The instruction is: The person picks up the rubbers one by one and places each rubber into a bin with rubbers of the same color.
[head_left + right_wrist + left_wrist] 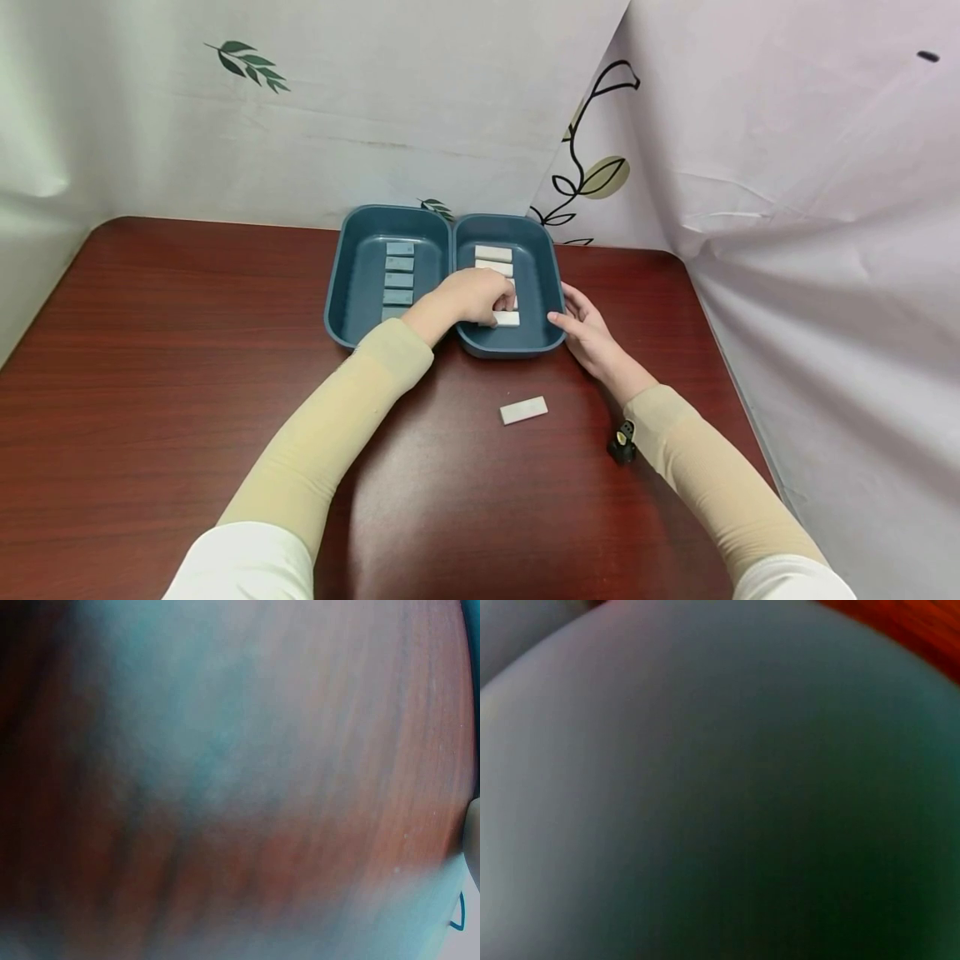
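Note:
In the head view, my left hand reaches into the right-hand blue tray. Its curled fingers pinch the left end of a white rectangular block near the tray's front. Other white blocks lie in a column behind it, partly hidden by the hand. My right hand grips that tray's right side, thumb at the rim and fingers along the outer wall. One loose white block lies on the table in front of the tray. The left wrist view is too blurred to show the hand.
A second blue tray stands against the first on its left, with several blue-grey blocks in a column. Both trays sit near the back edge of the dark red wooden table. White patterned cloth hangs behind and to the right.

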A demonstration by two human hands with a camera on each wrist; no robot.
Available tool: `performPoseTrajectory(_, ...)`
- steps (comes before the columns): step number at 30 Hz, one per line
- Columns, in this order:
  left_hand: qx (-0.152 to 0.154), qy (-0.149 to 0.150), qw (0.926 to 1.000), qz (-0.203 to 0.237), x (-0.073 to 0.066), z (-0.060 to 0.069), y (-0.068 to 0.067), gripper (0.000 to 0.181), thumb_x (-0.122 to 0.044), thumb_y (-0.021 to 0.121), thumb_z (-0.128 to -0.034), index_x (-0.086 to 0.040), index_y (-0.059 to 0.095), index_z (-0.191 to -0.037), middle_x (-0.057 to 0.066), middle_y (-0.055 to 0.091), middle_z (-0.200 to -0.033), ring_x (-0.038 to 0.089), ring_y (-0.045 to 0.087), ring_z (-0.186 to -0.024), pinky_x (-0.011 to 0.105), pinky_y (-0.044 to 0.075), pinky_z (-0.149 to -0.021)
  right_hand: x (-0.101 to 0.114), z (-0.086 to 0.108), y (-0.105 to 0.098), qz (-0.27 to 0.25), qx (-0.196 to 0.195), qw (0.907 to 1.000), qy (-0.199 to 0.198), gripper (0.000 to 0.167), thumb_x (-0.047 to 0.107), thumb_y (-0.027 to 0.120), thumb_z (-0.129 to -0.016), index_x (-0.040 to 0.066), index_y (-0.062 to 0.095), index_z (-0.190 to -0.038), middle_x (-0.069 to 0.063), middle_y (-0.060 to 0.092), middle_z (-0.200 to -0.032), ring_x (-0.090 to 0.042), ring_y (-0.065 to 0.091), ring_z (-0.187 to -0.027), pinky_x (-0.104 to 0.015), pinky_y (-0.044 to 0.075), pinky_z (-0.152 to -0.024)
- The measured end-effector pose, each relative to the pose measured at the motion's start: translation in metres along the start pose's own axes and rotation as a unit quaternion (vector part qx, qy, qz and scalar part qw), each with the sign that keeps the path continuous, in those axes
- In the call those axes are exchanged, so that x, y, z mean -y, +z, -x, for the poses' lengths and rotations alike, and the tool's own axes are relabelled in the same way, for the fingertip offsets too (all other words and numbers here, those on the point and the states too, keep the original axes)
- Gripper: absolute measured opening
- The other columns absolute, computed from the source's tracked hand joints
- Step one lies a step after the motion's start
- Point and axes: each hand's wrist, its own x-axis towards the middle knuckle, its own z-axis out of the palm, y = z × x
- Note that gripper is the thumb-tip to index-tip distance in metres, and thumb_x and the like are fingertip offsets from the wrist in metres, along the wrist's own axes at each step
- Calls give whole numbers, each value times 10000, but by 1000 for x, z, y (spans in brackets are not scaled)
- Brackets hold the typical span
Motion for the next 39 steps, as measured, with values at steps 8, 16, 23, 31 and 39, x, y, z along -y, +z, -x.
performPoseTrajectory(8,-61,-23,10000,-58,1,0,0,130,-89,804,-911,-175,758,-997,-18,655,-868,166,629,-846,328,531,-809,1,-1,2,-32,10,10000,-8,695,-69,515,-1037,57,258,-1670,-153,359,-1665,-99,523,-1354,-163,540,-1012)
performPoseTrajectory(16,-104,-85,9999,-59,2,2,-1,140,-100,817,-903,-174,759,-1006,-16,672,-890,169,638,-861,341,545,-825,3,-2,3,-65,-31,10000,18,692,-69,520,-1033,55,268,-1665,-57,459,-1553,-71,554,-1298,-164,546,-997)
performPoseTrajectory(23,-100,-66,9999,-43,2,2,-1,131,-99,818,-906,-171,759,-998,-10,671,-882,171,636,-850,338,540,-814,1,-2,2,-20,-15,10000,18,699,-67,515,-1034,54,256,-1672,-107,421,-1608,-97,531,-1346,-157,538,-1005)
performPoseTrajectory(31,-101,75,9998,-147,-1,2,-2,122,-137,821,-910,-162,757,-1010,-12,671,-890,165,640,-854,338,539,-814,0,-2,-1,-11,-45,10000,25,683,-67,511,-1042,52,265,-1667,-62,467,-1551,-82,545,-1315,-162,543,-1004)
performPoseTrajectory(39,-282,171,9994,-117,-6,8,-10,159,-64,734,-949,-128,776,-1088,23,731,-1008,187,662,-926,360,568,-892,0,-1,-1,61,-63,9999,60,681,-56,517,-1041,63,271,-1665,-84,428,-1597,-128,498,-1381,-163,537,-1013)
